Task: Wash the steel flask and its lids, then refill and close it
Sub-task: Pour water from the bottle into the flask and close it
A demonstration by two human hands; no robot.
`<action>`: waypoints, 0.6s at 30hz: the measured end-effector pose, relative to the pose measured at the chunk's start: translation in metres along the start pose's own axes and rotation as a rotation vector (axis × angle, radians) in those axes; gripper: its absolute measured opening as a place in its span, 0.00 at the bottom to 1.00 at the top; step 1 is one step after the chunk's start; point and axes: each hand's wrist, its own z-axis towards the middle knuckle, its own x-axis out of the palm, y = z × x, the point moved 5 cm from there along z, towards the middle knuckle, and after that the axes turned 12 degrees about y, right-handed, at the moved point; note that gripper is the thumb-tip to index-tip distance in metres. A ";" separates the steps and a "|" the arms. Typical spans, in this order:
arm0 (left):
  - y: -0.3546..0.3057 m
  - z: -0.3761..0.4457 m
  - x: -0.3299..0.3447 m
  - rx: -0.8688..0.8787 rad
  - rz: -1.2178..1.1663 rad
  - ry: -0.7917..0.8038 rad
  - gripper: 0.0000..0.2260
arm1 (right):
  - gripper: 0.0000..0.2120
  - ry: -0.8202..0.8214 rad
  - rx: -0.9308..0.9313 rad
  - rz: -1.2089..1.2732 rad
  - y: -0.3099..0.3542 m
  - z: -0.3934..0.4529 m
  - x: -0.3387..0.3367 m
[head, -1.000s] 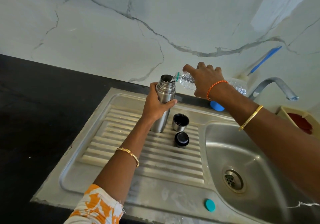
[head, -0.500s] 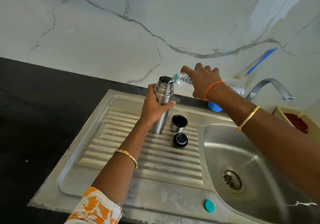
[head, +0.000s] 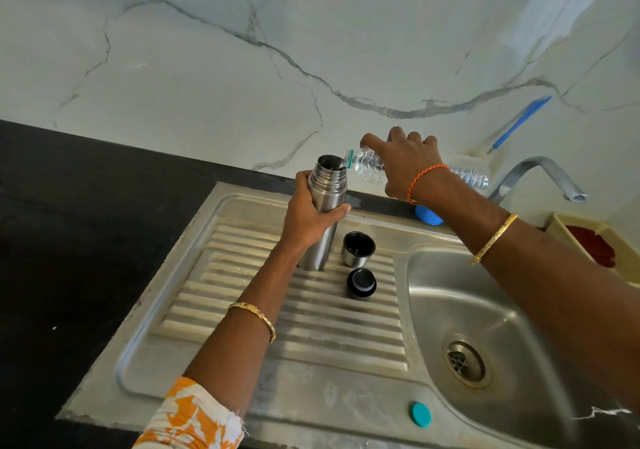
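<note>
**Flask mid-refill: spill and tip are the risks**

Flask (head: 323, 213) stands upright on the ribbed drainboard (head: 277, 310) of the sink, the left hand (head: 308, 220) wrapped round its body, grip clamped on the steel. The right hand (head: 403, 164) grips a clear plastic bottle (head: 370, 166), tilted nearly flat with its neck at the flask's mouth. That mouth is narrow, so a small wobble could send water down the outside. The ribs give uneven footing; a loosened hold might tip it. The steel cup lid (head: 358, 249) and black stopper (head: 361, 284) wait just beside, within knocking reach.
</note>
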 end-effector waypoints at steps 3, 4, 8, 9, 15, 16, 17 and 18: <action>0.001 0.000 0.000 -0.001 -0.001 0.001 0.32 | 0.35 -0.001 0.003 0.002 0.000 0.001 0.000; 0.001 0.000 0.000 -0.002 -0.002 0.001 0.31 | 0.35 -0.003 0.003 0.003 0.000 0.001 0.000; 0.001 0.000 0.000 -0.003 -0.007 0.002 0.31 | 0.34 -0.018 0.004 -0.001 0.000 0.001 -0.001; 0.001 0.000 0.000 -0.002 -0.007 0.001 0.31 | 0.34 -0.019 0.004 0.000 0.000 0.002 -0.001; 0.002 0.000 0.000 -0.010 -0.005 0.003 0.31 | 0.34 -0.021 0.006 0.011 -0.001 0.002 0.000; 0.002 0.000 0.000 -0.009 -0.004 0.004 0.32 | 0.34 -0.021 0.006 0.009 -0.001 0.002 0.000; 0.002 0.000 0.000 -0.011 -0.003 0.005 0.32 | 0.34 -0.021 0.005 0.008 -0.001 0.002 0.000; 0.002 0.000 0.000 -0.013 -0.003 0.006 0.33 | 0.35 -0.021 0.004 0.007 -0.001 0.003 -0.001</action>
